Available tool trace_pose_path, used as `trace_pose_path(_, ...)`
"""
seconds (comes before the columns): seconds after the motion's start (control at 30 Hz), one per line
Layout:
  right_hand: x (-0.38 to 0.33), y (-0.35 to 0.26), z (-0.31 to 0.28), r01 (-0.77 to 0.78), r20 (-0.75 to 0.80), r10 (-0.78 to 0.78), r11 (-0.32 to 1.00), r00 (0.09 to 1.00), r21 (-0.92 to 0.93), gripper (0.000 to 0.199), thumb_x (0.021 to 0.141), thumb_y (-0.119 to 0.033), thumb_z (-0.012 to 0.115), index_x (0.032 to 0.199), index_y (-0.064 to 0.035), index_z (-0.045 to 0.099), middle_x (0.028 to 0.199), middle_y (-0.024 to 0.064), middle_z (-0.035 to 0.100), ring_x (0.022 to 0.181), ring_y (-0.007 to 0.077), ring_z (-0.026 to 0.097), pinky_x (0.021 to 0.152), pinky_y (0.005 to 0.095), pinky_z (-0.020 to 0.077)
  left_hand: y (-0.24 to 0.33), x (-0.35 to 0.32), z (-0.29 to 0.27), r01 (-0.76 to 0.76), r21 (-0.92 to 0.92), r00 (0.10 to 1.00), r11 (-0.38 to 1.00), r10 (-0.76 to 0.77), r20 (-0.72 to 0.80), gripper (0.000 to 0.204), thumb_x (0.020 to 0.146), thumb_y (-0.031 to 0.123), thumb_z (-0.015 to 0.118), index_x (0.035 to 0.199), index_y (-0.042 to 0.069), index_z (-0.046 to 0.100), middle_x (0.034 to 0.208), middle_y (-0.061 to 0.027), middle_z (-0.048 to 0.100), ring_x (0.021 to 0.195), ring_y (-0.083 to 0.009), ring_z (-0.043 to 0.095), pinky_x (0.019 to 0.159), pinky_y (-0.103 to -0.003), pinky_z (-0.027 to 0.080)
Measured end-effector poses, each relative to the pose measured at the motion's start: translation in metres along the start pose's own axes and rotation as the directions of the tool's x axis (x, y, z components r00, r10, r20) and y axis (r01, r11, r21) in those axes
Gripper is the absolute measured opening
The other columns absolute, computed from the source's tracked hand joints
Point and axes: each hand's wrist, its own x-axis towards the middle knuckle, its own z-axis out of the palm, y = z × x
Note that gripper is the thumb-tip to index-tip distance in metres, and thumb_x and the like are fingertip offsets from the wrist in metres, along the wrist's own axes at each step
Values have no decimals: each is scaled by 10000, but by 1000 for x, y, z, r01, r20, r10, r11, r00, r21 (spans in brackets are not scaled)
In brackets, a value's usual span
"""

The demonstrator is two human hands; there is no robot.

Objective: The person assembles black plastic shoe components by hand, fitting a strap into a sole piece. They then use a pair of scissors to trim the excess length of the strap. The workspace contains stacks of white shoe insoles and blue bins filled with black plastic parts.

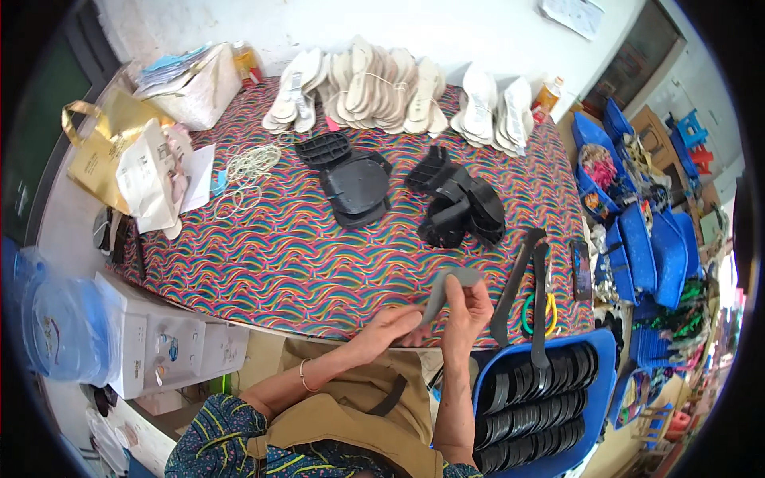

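Note:
Over the near edge of the table I hold a bent grey strip (437,297) that looks like a shoe strap. My right hand (468,309) is closed round its upper end, with the thumb pressed on it. My left hand (396,325) pinches the lower end; its fingertips are partly hidden. Two long black strips (519,279) lie to the right of my right hand, one reaching over the table edge. Beside them are scissors (550,307) with yellow and green handles. Farther back sit a stack of black soles (355,190) and a heap of curved black shoe parts (466,209).
Bundled pale insoles (374,88) line the wall. A blue crate (610,374) of black curved pieces stands at my right, below the table edge. A phone (582,271) lies at the right edge, tangled cord (249,171) and bags (147,179) at the left. A water dispenser (163,342) stands lower left.

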Motion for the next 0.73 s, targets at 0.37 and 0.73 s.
trace_pose_path(0.37, -13, -37, -16, -352, 300, 287, 916, 910, 191, 106, 957, -121, 588, 936, -19, 569, 601, 61, 569, 422, 123, 512, 381, 239, 386, 51, 51, -81, -118, 970, 739, 215, 671, -59, 415, 811, 178, 745, 1174, 24, 617, 1080, -167, 607, 972, -355, 599, 825, -418, 478)
trace_pose_path(0.73, -20, 0, 0, -550, 450, 468, 832, 761, 66, 131, 980, -98, 561, 1044, 11, 596, 775, 138, 676, 580, 171, 653, 490, 269, 546, 86, 139, -144, 196, 970, 805, -144, 589, -75, 876, 656, 335, 860, 1415, 169, 456, 1467, -189, 381, 1341, -402, 355, 1073, -557, 273)
